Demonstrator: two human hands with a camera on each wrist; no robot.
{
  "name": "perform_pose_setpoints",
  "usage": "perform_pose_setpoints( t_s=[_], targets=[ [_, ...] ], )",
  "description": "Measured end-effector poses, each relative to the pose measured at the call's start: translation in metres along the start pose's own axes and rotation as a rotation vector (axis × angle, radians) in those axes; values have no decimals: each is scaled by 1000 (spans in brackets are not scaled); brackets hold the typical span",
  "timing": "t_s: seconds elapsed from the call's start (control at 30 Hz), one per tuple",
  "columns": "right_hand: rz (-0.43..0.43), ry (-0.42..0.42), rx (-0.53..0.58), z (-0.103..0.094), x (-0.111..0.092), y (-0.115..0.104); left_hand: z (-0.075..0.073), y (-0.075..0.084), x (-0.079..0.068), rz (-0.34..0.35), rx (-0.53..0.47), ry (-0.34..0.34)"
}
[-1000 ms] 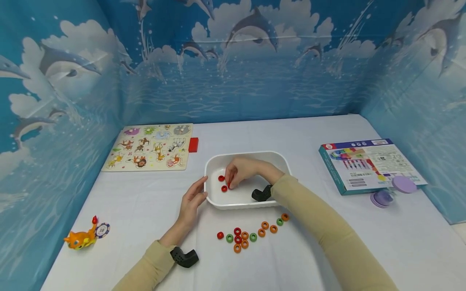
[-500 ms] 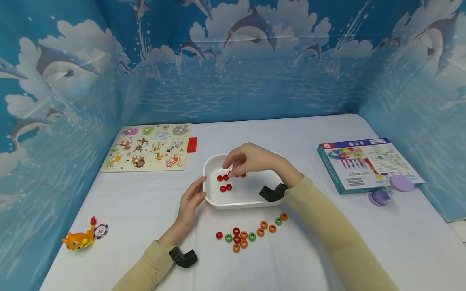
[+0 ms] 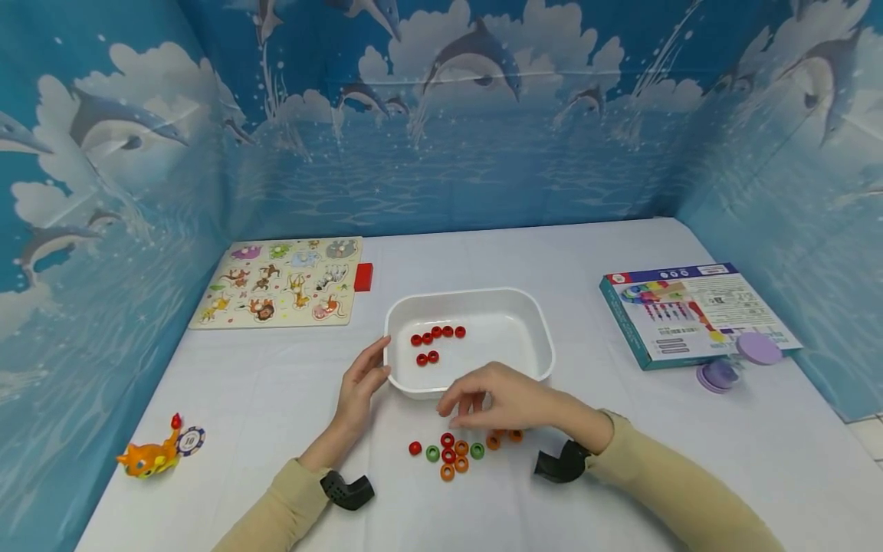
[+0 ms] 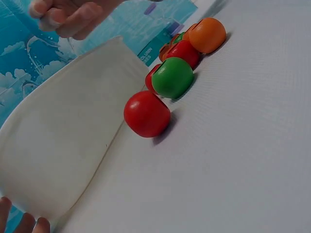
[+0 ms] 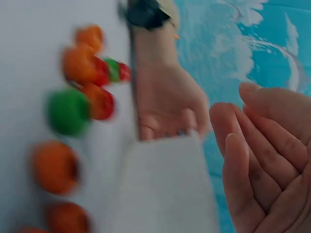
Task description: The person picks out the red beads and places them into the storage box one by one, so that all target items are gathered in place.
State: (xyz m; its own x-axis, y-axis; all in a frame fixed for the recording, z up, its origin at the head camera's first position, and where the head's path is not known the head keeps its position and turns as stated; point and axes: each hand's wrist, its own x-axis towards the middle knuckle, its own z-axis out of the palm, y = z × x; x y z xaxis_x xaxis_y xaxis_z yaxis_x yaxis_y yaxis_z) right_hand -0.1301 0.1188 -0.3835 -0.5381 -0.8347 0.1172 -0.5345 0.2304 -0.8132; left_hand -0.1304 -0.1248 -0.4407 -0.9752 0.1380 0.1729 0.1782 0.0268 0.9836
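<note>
A white tray stands mid-table. Inside it, several red beads form a back row, with two more red beads in front of them. My left hand touches the tray's left end with its fingertips and thumb. In front of the tray lie loose beads: red, green and orange. Over these beads and the tray's front edge hovers my right hand, its fingers loosely bent and holding nothing. It hides some beads at the right of the group.
An animal puzzle board lies at the back left, a red block beside it. Near the left edge are an orange toy and a numbered chip. A flat box and purple-lidded container are at right.
My right hand has let go of a red bead in the tray's back row, lifted away, and come forward over the loose beads. My left hand has stayed at the tray's end.
</note>
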Motion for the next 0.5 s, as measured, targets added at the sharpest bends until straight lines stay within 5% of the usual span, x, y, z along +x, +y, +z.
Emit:
perform_pose_setpoints(
  t_s=[0.23,0.5],
  targets=[
    [56,25,-65,35,-14,18,0,0,0,-4,-5,-7],
    [114,84,-118,48,-12,32,0,1,1,-10,-3,-3]
  ],
)
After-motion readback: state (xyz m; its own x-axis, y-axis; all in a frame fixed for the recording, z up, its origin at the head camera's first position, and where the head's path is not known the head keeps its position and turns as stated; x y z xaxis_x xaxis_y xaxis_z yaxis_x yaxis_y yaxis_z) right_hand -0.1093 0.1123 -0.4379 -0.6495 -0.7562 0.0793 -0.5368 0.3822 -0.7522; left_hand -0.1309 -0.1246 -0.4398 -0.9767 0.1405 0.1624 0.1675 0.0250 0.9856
